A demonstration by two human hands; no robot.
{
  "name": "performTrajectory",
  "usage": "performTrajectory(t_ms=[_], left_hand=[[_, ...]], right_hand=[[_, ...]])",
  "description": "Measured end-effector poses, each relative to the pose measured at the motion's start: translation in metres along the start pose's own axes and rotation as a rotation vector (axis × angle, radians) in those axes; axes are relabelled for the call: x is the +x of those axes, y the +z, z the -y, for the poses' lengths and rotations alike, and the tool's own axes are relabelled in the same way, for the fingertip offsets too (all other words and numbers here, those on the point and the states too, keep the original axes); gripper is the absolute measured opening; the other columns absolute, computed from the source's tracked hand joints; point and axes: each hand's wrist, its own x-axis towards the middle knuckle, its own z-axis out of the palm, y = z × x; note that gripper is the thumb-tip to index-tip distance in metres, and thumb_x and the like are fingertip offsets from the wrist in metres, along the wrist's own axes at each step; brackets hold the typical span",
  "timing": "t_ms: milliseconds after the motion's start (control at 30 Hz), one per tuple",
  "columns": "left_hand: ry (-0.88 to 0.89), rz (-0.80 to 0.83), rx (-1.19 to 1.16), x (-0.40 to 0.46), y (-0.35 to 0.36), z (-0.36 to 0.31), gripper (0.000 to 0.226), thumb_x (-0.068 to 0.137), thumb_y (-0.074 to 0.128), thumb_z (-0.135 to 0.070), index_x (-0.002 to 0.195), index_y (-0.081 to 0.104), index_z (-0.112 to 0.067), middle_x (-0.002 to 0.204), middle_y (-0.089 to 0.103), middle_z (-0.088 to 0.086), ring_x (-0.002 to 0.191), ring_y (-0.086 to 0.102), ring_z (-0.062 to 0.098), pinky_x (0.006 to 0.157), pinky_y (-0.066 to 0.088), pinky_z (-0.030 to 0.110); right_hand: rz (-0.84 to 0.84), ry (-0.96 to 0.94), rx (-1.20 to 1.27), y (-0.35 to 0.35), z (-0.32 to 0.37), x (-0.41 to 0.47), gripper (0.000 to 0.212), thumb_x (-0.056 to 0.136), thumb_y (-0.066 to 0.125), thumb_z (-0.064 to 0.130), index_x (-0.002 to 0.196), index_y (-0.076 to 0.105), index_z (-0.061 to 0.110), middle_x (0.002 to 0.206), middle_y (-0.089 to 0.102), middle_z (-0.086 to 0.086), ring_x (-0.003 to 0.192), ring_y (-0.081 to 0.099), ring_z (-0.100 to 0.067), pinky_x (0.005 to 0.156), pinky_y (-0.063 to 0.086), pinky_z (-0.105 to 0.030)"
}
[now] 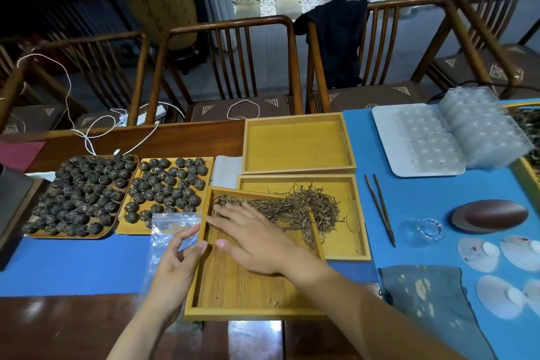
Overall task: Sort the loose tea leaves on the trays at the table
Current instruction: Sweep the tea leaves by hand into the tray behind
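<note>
A near wooden tray (242,298) lies tilted over the edge of a second wooden tray (347,248) behind it. Loose brown tea leaves (295,207) spread across the far end of the near tray and into the second one. My right hand (251,240) lies flat inside the near tray, fingers spread, fingertips touching the leaves at the tray's far left corner. My left hand (178,269) hovers at that tray's left rim with fingers apart, over a clear plastic bag (169,231). An empty wooden tray (298,166) stands behind.
Two trays of rolled tea balls, one (79,196) and another (169,187), sit at the left. Wooden tongs (380,207), a dark saucer (491,216), a glass piece (428,229), clear blister packs (467,137) on a white tray, paper discs (479,254) and a grey cloth (423,298) lie right. Chairs (233,67) line the far side.
</note>
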Motion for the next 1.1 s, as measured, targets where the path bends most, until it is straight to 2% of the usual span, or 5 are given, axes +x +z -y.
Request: performTrajectory(t_ms=[233, 500, 733, 900, 1100], left_hand=[[-0.032, -0.005, -0.063, 0.002, -0.007, 0.001, 0.021, 0.093, 0.058, -0.025, 0.111, 0.06, -0.037, 0.084, 0.074, -0.013, 0.077, 0.072, 0.013, 0.06, 0.055, 0.024], [-0.046, -0.001, -0.087, 0.004, -0.011, 0.006, 0.022, 0.094, 0.057, -0.026, 0.111, 0.059, -0.039, 0.085, 0.075, -0.016, 0.08, 0.073, 0.022, 0.073, 0.056, 0.044], [-0.065, -0.005, -0.091, 0.002, -0.011, 0.004, 0.022, 0.091, 0.06, -0.029, 0.105, 0.062, -0.046, 0.1, 0.072, 0.011, 0.093, 0.069, 0.035, 0.089, 0.05, 0.059], [-0.075, -0.006, -0.096, 0.002, -0.01, 0.005, 0.021, 0.092, 0.059, -0.026, 0.104, 0.062, -0.044, 0.086, 0.075, -0.009, 0.084, 0.072, 0.031, 0.082, 0.054, 0.056], [-0.076, -0.027, -0.11, 0.001, -0.013, 0.003, 0.021, 0.093, 0.057, -0.024, 0.108, 0.059, -0.039, 0.08, 0.076, 0.0, 0.07, 0.073, 0.024, 0.059, 0.057, 0.037]], right_hand=[[0.08, 0.095, -0.032, 0.017, -0.018, -0.003, 0.06, 0.098, 0.017, 0.053, 0.151, 0.012, 0.026, 0.161, 0.004, 0.004, 0.147, -0.002, -0.011, 0.119, -0.006, -0.039], [0.12, 0.185, -0.219, 0.002, -0.061, -0.044, 0.07, 0.093, 0.004, 0.06, 0.151, 0.008, 0.021, 0.16, 0.004, 0.0, 0.147, -0.003, -0.013, 0.118, -0.01, -0.038], [0.133, 0.147, -0.307, -0.018, -0.086, -0.07, 0.069, 0.095, 0.011, 0.056, 0.148, 0.024, 0.015, 0.159, 0.014, -0.001, 0.147, 0.002, -0.013, 0.118, -0.006, -0.037], [0.07, 0.249, -0.237, -0.028, -0.099, -0.083, 0.064, 0.097, 0.011, 0.055, 0.148, 0.025, 0.019, 0.159, 0.015, 0.0, 0.146, 0.006, -0.012, 0.117, -0.004, -0.033], [-0.049, 0.337, -0.129, -0.033, -0.096, -0.088, 0.064, 0.095, 0.01, 0.055, 0.147, 0.029, 0.023, 0.158, 0.019, 0.001, 0.146, 0.013, -0.014, 0.12, 0.007, -0.039]])
